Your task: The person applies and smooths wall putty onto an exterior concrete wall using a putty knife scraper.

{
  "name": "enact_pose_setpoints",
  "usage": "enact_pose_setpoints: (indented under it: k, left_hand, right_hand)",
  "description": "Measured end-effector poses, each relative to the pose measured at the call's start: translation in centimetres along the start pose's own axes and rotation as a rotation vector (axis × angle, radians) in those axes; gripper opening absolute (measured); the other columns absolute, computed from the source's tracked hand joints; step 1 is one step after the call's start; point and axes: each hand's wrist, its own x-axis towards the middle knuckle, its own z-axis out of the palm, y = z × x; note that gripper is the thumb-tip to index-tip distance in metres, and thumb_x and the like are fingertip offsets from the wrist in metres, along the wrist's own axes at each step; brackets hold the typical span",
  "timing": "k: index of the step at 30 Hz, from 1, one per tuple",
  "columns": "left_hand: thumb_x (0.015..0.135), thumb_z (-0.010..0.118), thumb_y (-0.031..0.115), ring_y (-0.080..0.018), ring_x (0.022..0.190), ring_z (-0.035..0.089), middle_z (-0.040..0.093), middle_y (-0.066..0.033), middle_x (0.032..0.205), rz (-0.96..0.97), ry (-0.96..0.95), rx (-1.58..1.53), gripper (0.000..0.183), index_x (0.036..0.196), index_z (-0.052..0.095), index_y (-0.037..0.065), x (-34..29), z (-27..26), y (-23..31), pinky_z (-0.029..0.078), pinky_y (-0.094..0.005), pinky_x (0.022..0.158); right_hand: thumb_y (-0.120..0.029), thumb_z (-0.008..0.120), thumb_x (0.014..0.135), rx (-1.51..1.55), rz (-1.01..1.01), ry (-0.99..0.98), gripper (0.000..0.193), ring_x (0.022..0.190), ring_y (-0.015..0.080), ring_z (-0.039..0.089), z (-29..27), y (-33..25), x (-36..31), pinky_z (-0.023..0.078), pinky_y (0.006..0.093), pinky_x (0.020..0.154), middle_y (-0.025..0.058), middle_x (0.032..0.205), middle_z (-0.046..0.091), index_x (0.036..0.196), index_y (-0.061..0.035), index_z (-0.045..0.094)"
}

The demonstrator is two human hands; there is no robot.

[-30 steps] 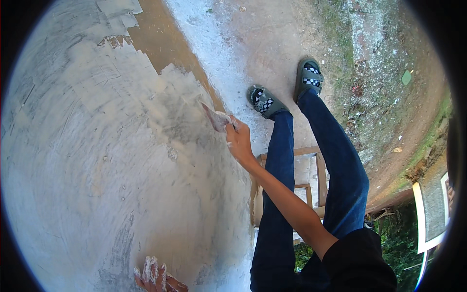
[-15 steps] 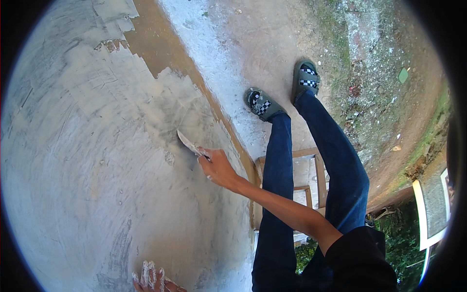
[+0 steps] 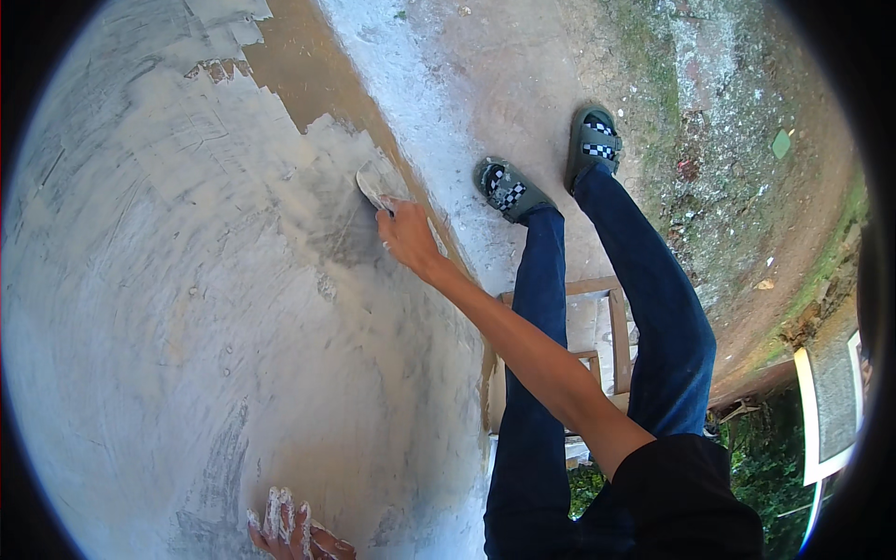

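My right hand (image 3: 409, 241) is wrapped round the handle of a putty knife (image 3: 371, 190). The blade, smeared with whitish putty, lies against the grey-white plastered wall (image 3: 168, 308), close to a bare brown strip (image 3: 322, 79) along its lower edge. At the bottom of the picture my left hand (image 3: 297, 534) comes partly into view. White putty coats its fingers, which are stretched out and a little apart near the wall; the palm is cut off by the frame edge.
My feet in grey-green sandals (image 3: 509, 191) stand on a pale, putty-splashed concrete ledge (image 3: 448, 121). Behind my legs is a wooden frame (image 3: 618, 341). Mossy ground (image 3: 714, 205) stretches off to the right, with green plants (image 3: 770, 476) at lower right.
My right hand and the putty knife have slid up and slightly right along the wall toward the brown strip. The left hand has risen slightly into view.
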Motion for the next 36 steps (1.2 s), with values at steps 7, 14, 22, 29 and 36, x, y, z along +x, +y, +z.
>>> enact_pose_setpoints:
  k: [7,14,22,29,36]
  left_hand:
    - [0.085,0.043,0.016,-0.0367,0.090,0.063,0.065,-0.0220,0.093,-0.075,0.004,0.063,0.031,0.087,0.065,-0.005,0.4,-0.5,0.5,0.035,-0.0613,0.094]
    - [0.085,0.041,0.016,-0.0366,0.090,0.064,0.065,-0.0215,0.094,-0.072,0.003,0.018,0.032,0.088,0.065,-0.004,0.7,-0.1,0.8,0.035,-0.0602,0.095]
    - [0.084,0.043,0.016,-0.0374,0.091,0.063,0.065,-0.0224,0.097,-0.086,-0.016,0.037,0.031,0.088,0.065,-0.004,0.0,-0.8,0.3,0.034,-0.0604,0.096]
    - [0.088,0.047,0.013,-0.0317,0.085,0.066,0.068,-0.0187,0.089,-0.108,0.110,-0.054,0.024,0.084,0.068,0.001,3.0,0.5,2.1,0.041,-0.0487,0.092]
    - [0.087,0.047,0.013,-0.0314,0.085,0.066,0.068,-0.0188,0.089,-0.042,0.102,-0.011,0.024,0.084,0.068,0.001,2.9,1.1,1.8,0.042,-0.0478,0.091]
  right_hand:
    - [-0.009,0.054,0.081,0.315,-0.259,-0.050,0.031,0.076,0.0395,0.060,-2.9,-9.9,-14.9,0.045,0.0437,0.071,0.0260,0.079,0.062,0.105,0.0111,0.058]
    - [-0.012,0.049,0.085,0.215,0.537,-0.091,0.034,0.082,0.0378,0.062,-3.8,-3.0,-10.8,0.047,0.0381,0.075,0.0313,0.096,0.059,0.107,0.0112,0.057]
    - [-0.009,0.051,0.081,0.323,-0.068,-0.042,0.028,0.063,0.0319,0.060,-3.5,-9.7,-19.1,0.047,0.0364,0.065,0.0259,0.085,0.063,0.099,0.0103,0.060]
    - [-0.016,0.044,0.081,0.185,0.168,0.246,0.029,0.057,0.0273,0.056,-4.6,5.0,1.6,0.043,0.0411,0.060,0.0213,0.061,0.056,0.092,0.0041,0.061]
    - [-0.021,0.049,0.082,-0.011,0.154,0.232,0.032,0.074,0.0439,0.059,1.2,4.6,8.0,0.044,0.0489,0.072,0.0296,0.073,0.059,0.077,0.0093,0.059]
